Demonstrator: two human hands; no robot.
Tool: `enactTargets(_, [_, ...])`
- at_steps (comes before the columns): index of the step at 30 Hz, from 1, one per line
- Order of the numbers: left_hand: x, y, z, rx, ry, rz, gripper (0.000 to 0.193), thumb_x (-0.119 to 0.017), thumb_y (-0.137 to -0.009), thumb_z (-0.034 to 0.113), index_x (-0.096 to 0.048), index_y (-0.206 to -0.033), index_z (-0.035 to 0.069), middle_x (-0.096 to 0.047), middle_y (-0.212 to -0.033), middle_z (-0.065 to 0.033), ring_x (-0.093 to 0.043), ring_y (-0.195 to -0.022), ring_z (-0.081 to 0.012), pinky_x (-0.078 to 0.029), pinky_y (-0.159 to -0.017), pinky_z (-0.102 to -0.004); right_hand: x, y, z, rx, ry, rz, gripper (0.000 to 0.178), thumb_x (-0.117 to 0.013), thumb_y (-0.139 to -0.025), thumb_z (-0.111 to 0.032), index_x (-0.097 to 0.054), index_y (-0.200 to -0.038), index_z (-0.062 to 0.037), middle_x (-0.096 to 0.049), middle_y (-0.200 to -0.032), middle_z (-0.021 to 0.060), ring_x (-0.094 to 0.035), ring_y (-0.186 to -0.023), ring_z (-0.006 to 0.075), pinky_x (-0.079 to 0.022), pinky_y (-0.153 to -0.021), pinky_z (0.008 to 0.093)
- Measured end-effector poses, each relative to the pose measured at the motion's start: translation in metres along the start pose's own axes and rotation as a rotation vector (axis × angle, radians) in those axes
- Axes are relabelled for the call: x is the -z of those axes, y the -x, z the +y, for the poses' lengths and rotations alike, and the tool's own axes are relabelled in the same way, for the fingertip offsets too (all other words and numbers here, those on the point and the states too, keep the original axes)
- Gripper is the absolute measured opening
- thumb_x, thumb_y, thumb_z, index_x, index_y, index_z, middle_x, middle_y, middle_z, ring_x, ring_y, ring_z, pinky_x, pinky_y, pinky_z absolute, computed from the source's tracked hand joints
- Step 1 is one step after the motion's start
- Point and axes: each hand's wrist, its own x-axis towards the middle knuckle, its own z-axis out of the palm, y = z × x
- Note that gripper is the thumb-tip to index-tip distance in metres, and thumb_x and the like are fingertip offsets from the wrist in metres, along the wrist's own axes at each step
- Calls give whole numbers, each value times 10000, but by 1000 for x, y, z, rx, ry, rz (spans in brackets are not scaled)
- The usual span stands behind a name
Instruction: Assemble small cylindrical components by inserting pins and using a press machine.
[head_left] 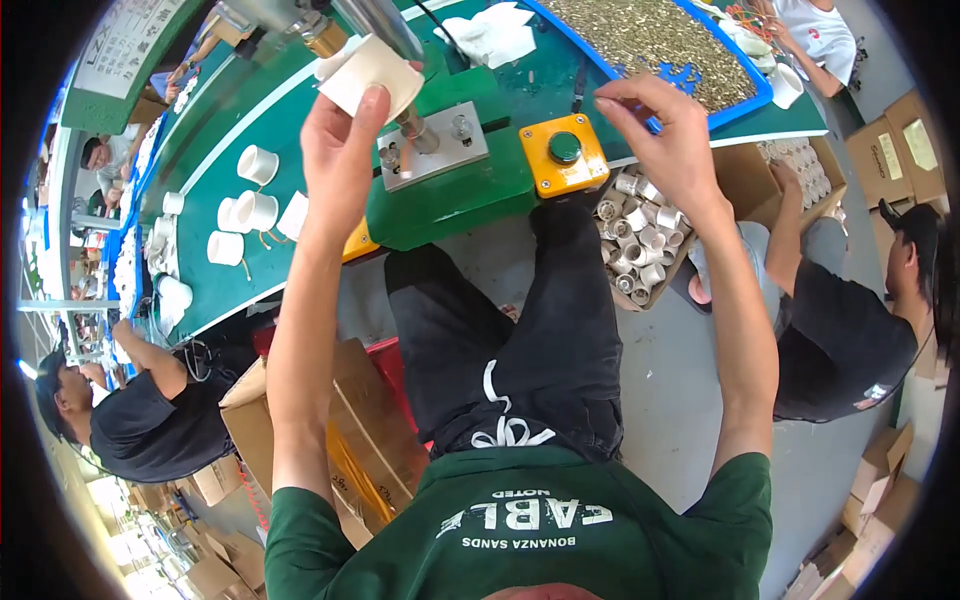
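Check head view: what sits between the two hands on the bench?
Between the left hand, holding a white fitting, and the right hand: a metal fixture plate and yellow button box.

Both bare forearms rise from the lower edge, stretched forward and nearly straight, well apart from each other. The left hand (340, 150) is raised highest, its back toward the camera, thumb and fingers closed in a firm grip at the fingertips. The right hand (665, 135) reaches out at about the same level, wrist bent slightly inward, its thumb and forefinger drawn together in a fine pinch while the other fingers curl loosely beneath them.
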Motion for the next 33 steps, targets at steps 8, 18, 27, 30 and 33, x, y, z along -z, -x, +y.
enactTargets(8, [4,-5,0,-83,-204,23,422,-540,-954,246,-455,-1281,-8,-611,-1191,-112,-565,-1050,-163,-458,-876,-303,-3,-1,-14,87,65,-117,89,-652,-807,-81,-658,-871,-20,-631,-805,122,-624,-754,297,-500,-664,364])
enactTargets(18, [8,2,-13,-215,-159,44,432,-663,-876,198,-500,-1233,17,-606,-1097,-78,-574,-1002,-160,-450,-874,-298,-7,8,-21,121,130,-164,82,-671,-777,-50,-636,-849,-31,-639,-843,92,-596,-817,280,-490,-711,369])
enactTargets(27, [5,5,-18,-16,2,40,549,-671,-871,329,-476,-1240,-27,-602,-1121,-105,-566,-1042,-165,-441,-909,-312,-1,8,-29,68,119,-168,95,-678,-775,-15,-650,-864,-1,-647,-865,108,-617,-826,278,-497,-724,361])
enactTargets(30, [7,4,-15,-61,-104,48,529,-642,-890,351,-494,-1229,-27,-612,-1102,-98,-561,-1046,-164,-437,-911,-318,-3,10,-32,105,134,-175,98,-682,-773,-15,-646,-862,0,-648,-870,108,-618,-837,274,-499,-732,354])
enactTargets(33, [10,-1,-4,123,26,12,472,-414,-991,381,-455,-1285,14,-594,-1217,-114,-514,-1147,-155,-355,-1012,-345,-3,12,-32,105,120,-166,102,-684,-772,-16,-642,-863,3,-644,-863,107,-620,-830,274,-500,-721,352])
